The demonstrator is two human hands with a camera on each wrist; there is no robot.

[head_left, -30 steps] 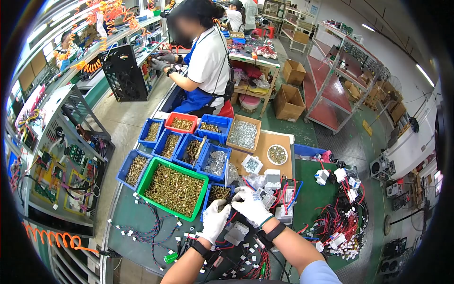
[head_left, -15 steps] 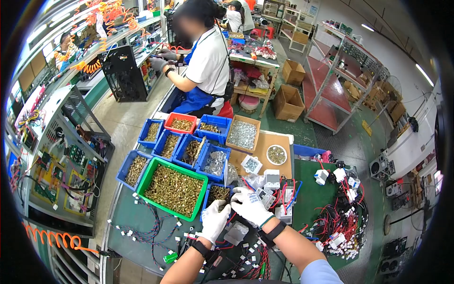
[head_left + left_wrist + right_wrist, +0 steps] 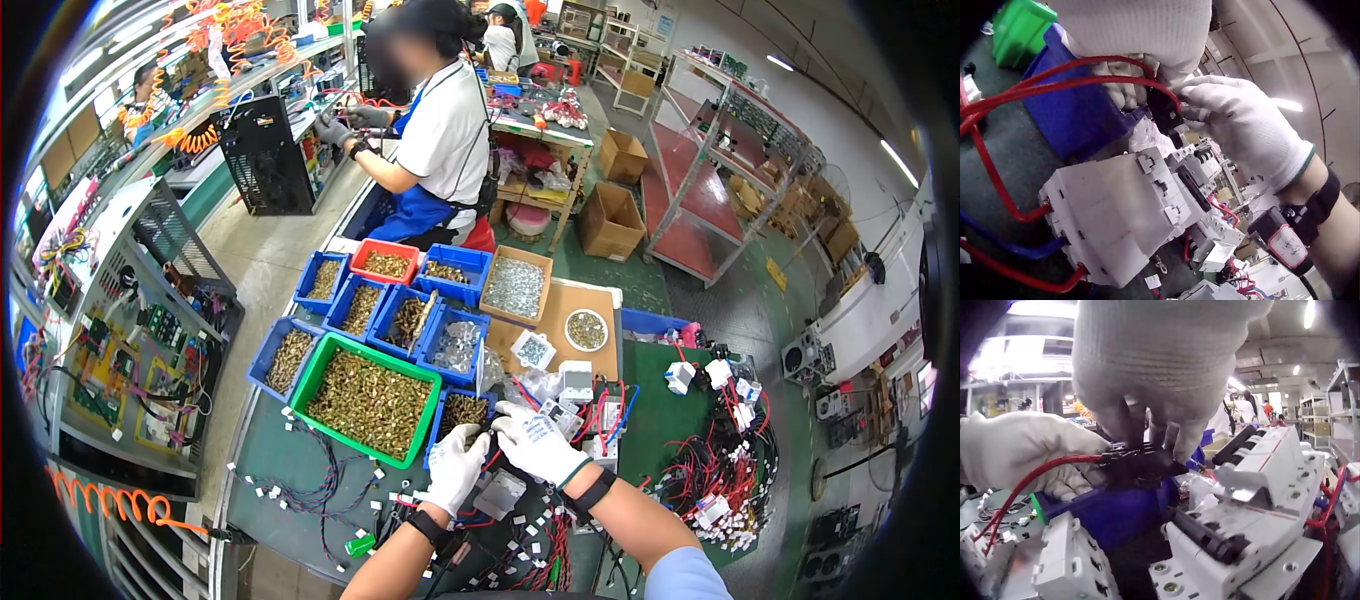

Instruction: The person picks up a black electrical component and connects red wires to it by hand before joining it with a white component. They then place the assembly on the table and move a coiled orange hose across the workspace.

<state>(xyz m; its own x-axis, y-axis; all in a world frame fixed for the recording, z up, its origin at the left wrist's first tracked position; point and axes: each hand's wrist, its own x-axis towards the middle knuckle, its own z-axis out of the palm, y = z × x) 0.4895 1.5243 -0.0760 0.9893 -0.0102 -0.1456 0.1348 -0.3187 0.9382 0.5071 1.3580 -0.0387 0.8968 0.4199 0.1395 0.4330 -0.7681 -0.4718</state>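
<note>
bench: a dark green bench [image 3: 285,530] spreads beneath the work, containers massed toward its far edge, cables strewn along its near edge.
neighbor: a person in a white shirt and blue apron [image 3: 450,140], in grey gloves, works beyond the far edge.
wire pile: red and black wires with white plugs [image 3: 705,480] lie heaped on a green surface past the bench's right edge.
green tub: the green tub [image 3: 345,440], widest of the containers, holds brass-colored parts between the left edge and the middle.
bins: blue bins [image 3: 447,374] and one red bin [image 3: 380,276] crowd behind it toward the far edge; a cardboard tray [image 3: 512,313] of silver pieces and a white round dish [image 3: 588,349] sit by the far right corner.
right hand: the white-gloved right hand [image 3: 540,440] pinches a black part from above, fingers bent down onto it.
left hand: the left hand [image 3: 455,470], also gloved, steadies the same part at its wired end, fingers curled.
switch blocks: white switch blocks [image 3: 1241,481] with black levers cluster toward the right edge.
black part: the black part [image 3: 1141,467] is between the two hands, near the front blue bin [image 3: 1066,106]; its finer detail is too dark to read.
red wires: red wires [image 3: 1054,466] run into its end.
</note>
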